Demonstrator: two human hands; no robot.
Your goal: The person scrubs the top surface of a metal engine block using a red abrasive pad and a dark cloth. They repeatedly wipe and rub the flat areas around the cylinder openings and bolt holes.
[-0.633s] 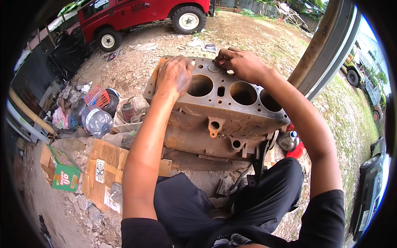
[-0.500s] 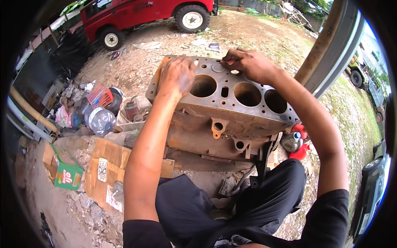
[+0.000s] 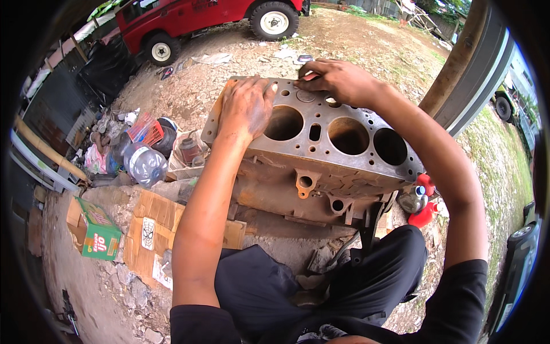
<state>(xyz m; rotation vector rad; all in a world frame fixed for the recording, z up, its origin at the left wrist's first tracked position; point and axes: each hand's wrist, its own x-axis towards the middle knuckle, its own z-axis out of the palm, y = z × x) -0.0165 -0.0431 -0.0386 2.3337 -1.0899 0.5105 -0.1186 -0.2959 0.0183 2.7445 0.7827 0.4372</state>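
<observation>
Engine block of rust-stained grey metal (image 3: 312, 163) stands centre; clear plastic jug (image 3: 146, 165), green cardboard box (image 3: 102, 234) leftward; red vehicle (image 3: 209, 22) cut off above. Left hand (image 3: 247, 106) flat on block, fingers extended; right hand (image 3: 342, 81), fingers closed around reddish piece (image 3: 311, 75), mostly hidden.

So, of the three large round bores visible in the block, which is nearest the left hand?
The leftmost bore, right beside the left hand; the middle bore and the rightmost bore lie farther along the engine block.
</observation>
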